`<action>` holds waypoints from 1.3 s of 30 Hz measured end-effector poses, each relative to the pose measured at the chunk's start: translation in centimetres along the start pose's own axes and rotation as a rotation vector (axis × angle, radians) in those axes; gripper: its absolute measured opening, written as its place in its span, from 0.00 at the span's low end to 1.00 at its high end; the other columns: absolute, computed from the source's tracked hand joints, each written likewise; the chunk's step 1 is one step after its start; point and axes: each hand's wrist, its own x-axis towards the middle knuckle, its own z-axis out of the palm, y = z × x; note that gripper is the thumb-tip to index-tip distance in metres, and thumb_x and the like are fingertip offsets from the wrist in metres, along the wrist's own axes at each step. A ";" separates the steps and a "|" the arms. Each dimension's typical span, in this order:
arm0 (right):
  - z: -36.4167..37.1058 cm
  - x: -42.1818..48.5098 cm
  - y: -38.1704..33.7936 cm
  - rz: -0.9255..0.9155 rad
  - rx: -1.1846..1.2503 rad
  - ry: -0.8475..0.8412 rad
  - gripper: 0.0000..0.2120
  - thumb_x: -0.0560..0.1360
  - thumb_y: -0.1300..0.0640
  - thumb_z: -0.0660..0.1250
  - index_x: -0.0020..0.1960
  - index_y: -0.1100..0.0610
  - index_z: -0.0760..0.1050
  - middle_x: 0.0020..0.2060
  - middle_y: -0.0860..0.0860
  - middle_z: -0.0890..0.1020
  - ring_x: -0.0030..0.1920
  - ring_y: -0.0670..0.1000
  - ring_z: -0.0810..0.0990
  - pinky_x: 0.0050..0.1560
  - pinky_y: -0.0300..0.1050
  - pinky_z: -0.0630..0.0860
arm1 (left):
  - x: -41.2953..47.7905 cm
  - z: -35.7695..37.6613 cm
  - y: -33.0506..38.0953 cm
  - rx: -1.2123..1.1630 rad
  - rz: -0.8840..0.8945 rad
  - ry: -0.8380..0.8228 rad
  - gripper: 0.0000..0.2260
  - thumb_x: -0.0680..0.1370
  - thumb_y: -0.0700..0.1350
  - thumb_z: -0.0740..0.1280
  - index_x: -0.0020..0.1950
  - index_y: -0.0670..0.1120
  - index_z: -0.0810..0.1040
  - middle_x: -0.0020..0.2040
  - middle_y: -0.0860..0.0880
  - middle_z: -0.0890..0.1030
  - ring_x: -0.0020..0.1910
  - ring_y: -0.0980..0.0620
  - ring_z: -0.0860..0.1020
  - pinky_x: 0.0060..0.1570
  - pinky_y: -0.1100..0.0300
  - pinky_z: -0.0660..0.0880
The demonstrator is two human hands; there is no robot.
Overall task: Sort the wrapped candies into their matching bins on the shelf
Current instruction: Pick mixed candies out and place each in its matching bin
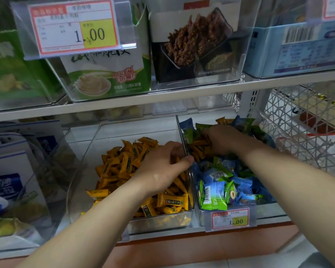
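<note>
Two clear bins stand side by side on the lower shelf. The left bin [162, 222] is full of orange wrapped candies [122, 165]. The right bin [198, 207] holds blue and green wrapped candies [220, 187], with a clump of orange candies [198, 149] mixed in near its back left. My right hand [223, 139] reaches into the right bin and its fingers curl round that orange clump. My left hand [162, 164] hovers over the left bin by the dividing wall, fingers curled on a few orange candies, its thumb lying across the wall's rim.
A price tag [230, 219] hangs on the right bin's front. The shelf above [124, 105] sits low over the bins and carries clear boxes of snack packs. White wire baskets [302, 120] stand to the right, blue and white packs [10, 171] to the left.
</note>
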 end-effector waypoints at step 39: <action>-3.5 -4.2 -4.2 0.106 0.888 0.259 0.12 0.80 0.50 0.64 0.50 0.55 0.83 0.44 0.49 0.84 0.48 0.51 0.82 0.45 0.44 0.75 | 1.3 -3.4 1.1 0.205 0.011 0.224 0.20 0.75 0.54 0.72 0.65 0.58 0.72 0.56 0.55 0.76 0.53 0.55 0.76 0.48 0.63 0.70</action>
